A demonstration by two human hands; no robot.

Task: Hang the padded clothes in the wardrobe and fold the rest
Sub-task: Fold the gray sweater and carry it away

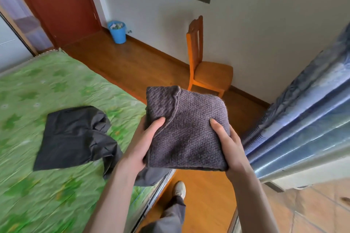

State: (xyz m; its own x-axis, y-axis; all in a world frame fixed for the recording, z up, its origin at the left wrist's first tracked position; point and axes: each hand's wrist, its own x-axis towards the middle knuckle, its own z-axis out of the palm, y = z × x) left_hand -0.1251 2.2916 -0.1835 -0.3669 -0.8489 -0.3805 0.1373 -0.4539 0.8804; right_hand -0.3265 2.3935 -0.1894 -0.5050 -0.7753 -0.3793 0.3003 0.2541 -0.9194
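- At the far left we see the bed with its green cover, and on it a dark garment lying roughly folded, one end still rumpled and trailing toward the bed's edge.
- Our left hand grips the left side of the folded knit sweater, thumb on top and fingers curled underneath (the fingers themselves are hidden by the fabric).
- The sweater is held in the air, above the bed's edge and the wooden floor, already a compact square, so we judge the folding of this piece done and the carrying under way.
- Our right hand grips the right side the same way, thumb pressed on the knit.
- Next we need a level place to set it down without letting the layers slip apart.
- Beyond stand a blue bucket and a wooden chair against the wall; a curtain hangs close on the right, narrowing our path.
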